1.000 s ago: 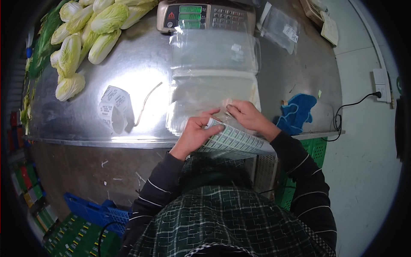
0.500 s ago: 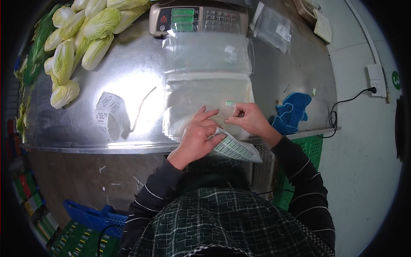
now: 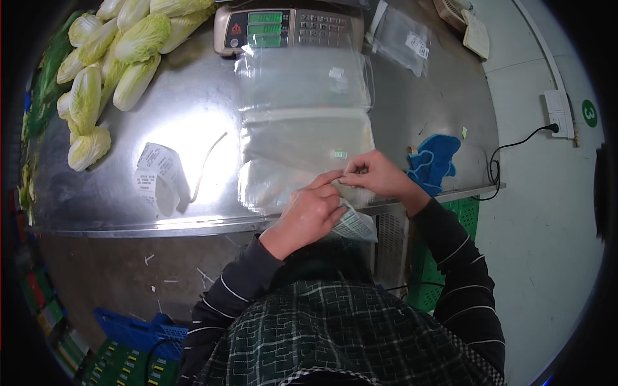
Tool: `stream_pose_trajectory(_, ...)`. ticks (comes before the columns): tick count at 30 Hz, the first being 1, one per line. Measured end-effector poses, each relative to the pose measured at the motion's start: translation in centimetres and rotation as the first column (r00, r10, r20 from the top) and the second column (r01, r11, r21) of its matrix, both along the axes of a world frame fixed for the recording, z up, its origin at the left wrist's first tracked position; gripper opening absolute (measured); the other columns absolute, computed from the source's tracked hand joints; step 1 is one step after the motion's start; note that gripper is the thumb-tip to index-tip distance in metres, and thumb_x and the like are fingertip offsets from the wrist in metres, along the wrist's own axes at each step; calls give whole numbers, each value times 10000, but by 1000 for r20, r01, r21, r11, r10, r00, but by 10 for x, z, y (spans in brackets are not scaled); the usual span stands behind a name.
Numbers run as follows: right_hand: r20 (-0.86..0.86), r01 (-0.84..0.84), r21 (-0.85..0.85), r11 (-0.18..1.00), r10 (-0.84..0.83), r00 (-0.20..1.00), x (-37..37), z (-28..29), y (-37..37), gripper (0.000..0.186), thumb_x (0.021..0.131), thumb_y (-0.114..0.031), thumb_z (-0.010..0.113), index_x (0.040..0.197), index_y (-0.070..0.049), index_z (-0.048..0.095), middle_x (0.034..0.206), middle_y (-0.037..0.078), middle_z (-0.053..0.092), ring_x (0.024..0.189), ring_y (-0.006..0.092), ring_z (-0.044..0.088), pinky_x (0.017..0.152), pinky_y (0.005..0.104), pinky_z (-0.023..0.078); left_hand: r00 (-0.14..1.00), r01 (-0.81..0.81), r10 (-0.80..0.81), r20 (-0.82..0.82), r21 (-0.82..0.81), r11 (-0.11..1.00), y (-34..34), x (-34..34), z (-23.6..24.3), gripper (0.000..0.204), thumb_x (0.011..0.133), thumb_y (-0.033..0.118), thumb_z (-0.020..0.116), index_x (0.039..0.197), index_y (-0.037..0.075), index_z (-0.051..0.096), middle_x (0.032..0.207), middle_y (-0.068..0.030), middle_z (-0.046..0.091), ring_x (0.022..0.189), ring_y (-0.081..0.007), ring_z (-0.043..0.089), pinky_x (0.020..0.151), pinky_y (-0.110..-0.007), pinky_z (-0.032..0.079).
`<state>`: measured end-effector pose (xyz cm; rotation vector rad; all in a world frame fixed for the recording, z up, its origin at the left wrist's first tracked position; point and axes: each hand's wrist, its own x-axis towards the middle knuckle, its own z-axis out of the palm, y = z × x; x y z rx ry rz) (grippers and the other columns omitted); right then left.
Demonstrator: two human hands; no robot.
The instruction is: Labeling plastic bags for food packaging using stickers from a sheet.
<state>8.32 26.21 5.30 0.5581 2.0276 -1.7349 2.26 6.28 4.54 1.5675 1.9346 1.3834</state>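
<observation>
My left hand (image 3: 309,215) is closed on a sheet of small green labels (image 3: 356,224) that hangs over the table's front edge. Its forefinger reaches toward my right hand (image 3: 374,175), which is in a pinch just above the bags' front edge; what lies between those fingertips I cannot make out. Beneath both hands are overlapping clear plastic bags (image 3: 302,135), the upper one reaching the scale's keypad. A small green label (image 3: 340,155) sits on the bag just beyond my right hand, and a pale label (image 3: 335,73) is higher up.
The steel table (image 3: 71,199) holds a scale (image 3: 290,22), a pile of napa cabbages (image 3: 116,58), a curled label strip (image 3: 158,180), a blue glove (image 3: 431,164) and another bag (image 3: 396,38). Crates (image 3: 138,331) lie below; a plugged cable (image 3: 524,138) runs at the right.
A second ago my right hand was at the green label's spot; it has since moved lower, leaving the label visible, and is now at my left fingertips. The whole view has shifted slightly.
</observation>
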Motion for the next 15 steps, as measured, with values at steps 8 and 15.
stream_pose_trajectory(8, -31, -117, 130, 985, 122, 992, 15, 3, 8, 104, 810, -59, 662, 782, 38, 641, 678, 4, 609, 662, 55, 535, 609, 218, 429, 993, 89, -88, -73, 13, 996, 1, 8, 20, 105, 706, 40, 706, 715, 0, 610, 871, -71, 620, 1131, -300, 549, 726, -373, 547)
stream_pose_trajectory(15, -49, 179, -241, 954, -196, 979, 19, 1, 10, 91, 836, -58, 637, 797, 23, 631, 705, 12, 611, 691, 62, 546, 602, 222, 426, 998, 14, -18, -55, -71, 997, -2, 13, -5, 91, 711, 29, 699, 747, -8, 625, 880, -99, 623, 1078, -300, 575, 724, -381, 533)
